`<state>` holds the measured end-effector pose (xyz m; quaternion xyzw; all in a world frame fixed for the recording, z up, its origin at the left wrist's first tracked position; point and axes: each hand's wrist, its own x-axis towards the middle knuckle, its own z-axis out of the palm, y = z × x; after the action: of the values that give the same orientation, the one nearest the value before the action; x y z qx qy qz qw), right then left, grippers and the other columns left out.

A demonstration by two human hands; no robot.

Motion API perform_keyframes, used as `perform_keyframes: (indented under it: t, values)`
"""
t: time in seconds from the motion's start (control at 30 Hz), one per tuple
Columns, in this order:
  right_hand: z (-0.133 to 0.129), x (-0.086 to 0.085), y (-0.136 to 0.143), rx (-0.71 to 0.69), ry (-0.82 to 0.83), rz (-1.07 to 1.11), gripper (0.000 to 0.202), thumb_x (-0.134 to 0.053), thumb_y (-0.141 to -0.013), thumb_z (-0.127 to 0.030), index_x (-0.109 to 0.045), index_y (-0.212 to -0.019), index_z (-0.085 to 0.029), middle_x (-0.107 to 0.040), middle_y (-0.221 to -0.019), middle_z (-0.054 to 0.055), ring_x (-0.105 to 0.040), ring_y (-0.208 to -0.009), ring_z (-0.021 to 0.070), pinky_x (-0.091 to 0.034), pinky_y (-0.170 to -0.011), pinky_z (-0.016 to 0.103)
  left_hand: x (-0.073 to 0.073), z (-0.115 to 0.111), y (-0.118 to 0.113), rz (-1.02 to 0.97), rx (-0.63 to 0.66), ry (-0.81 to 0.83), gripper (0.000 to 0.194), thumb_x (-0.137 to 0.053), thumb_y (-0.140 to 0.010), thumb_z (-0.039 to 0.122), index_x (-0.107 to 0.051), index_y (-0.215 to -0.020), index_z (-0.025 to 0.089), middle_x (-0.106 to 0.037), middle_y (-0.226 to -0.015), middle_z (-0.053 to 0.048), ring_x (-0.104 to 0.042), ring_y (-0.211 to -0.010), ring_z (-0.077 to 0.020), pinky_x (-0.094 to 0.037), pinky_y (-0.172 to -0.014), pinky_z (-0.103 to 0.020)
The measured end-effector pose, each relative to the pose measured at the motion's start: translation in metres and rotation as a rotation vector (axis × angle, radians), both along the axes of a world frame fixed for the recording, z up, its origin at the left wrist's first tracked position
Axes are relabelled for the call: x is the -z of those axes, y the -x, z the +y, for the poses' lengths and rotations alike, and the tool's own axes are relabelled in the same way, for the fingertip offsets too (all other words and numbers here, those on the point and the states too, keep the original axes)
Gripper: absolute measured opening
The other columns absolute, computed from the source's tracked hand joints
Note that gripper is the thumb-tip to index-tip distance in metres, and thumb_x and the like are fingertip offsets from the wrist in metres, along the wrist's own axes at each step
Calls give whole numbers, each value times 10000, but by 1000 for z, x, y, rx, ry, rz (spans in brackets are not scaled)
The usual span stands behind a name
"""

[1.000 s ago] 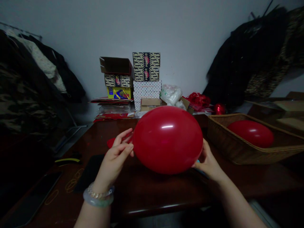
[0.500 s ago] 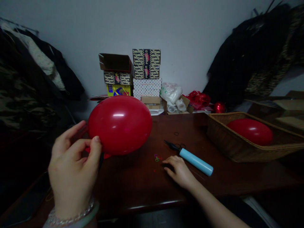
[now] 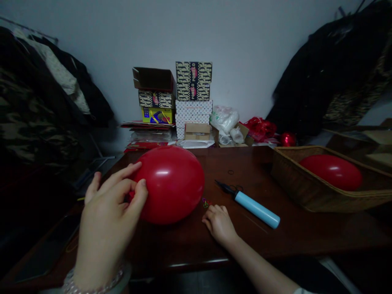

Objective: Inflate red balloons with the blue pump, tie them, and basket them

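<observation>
An inflated red balloon (image 3: pixel 171 185) hangs over the left part of the dark wooden table (image 3: pixel 183 249). My left hand (image 3: pixel 112 212) pinches its neck end between thumb and fingers. Further right, my right hand (image 3: pixel 219 224) rests on the tabletop with its fingers curled together; whatever is under the fingertips is too small to make out. Small coloured rubber bands (image 3: pixel 206 204) lie just beyond those fingertips. A blue hand pump (image 3: pixel 257 209) with a black nozzle lies to the right of my right hand, touching neither hand.
A wicker basket (image 3: pixel 324 196) holding another red balloon (image 3: pixel 332 171) stands at the right. Stacked boxes (image 3: pixel 193 92), a plastic bag (image 3: pixel 225 118) and red ribbon (image 3: pixel 260 127) line the back. A dark flat object (image 3: pixel 45 253) lies at the left.
My left hand and the balloon have moved down and to the right. The fingers of my right hand have drawn together near the rubber bands. The view has shifted slightly.
</observation>
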<state>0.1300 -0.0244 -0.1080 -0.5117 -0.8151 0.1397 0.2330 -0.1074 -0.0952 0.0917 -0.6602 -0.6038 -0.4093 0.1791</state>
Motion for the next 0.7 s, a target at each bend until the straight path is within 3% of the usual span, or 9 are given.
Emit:
perform_keyframes:
  t: [0.13, 0.27, 0.47, 0.57, 0.7]
  values:
    - [9, -7, -12, 67, -15, 155, 157, -514, -896, -202, -643, -807, -189, -654, -866, 67, -579, -879, 224, -365, -836, 370, -3, -5, 1, -10, 61, 53, 314, -485, -894, 366, -536, -622, 218, -691, -1158, -29, -610, -1108, -206, -191, -1159, -486]
    - [21, -33, -38, 150, -18, 390, 241, -437, -936, -324, -610, -832, -192, -662, -854, 61, -603, -826, 210, -429, -774, 328, -1, -10, 7, -65, 166, 118, 319, -496, -894, 359, -501, -605, 224, -712, -1120, 7, -619, -1111, -199, -195, -1166, -466]
    - [8, -111, -61, 217, -28, 663, 372, -478, -903, -541, -577, -817, -193, -605, -728, 15, -564, -692, 165, -444, -675, 271, -1, -12, 1, 82, 335, 160, 287, -526, -858, 282, -470, -583, 224, -737, -1041, 29, -661, -1036, -199, -240, -1157, -449]
    - [-10, -152, -54, 106, 54, 889, 328, -606, -846, -515, -589, -791, -192, -572, -690, -14, -526, -662, 136, -415, -638, 241, 0, -8, -17, 161, 441, 182, 245, -534, -835, 217, -491, -594, 215, -744, -1004, 30, -682, -972, -190, -286, -1132, -472]
    - [-29, -188, -35, -111, 230, 824, 283, -640, -844, -456, -609, -782, -182, -579, -700, -21, -500, -633, 110, -400, -615, 228, 9, -3, -48, 167, 514, 183, 172, -535, -809, 159, -573, -651, 214, -734, -1027, 0, -652, -1037, -221, -330, -1080, -524]
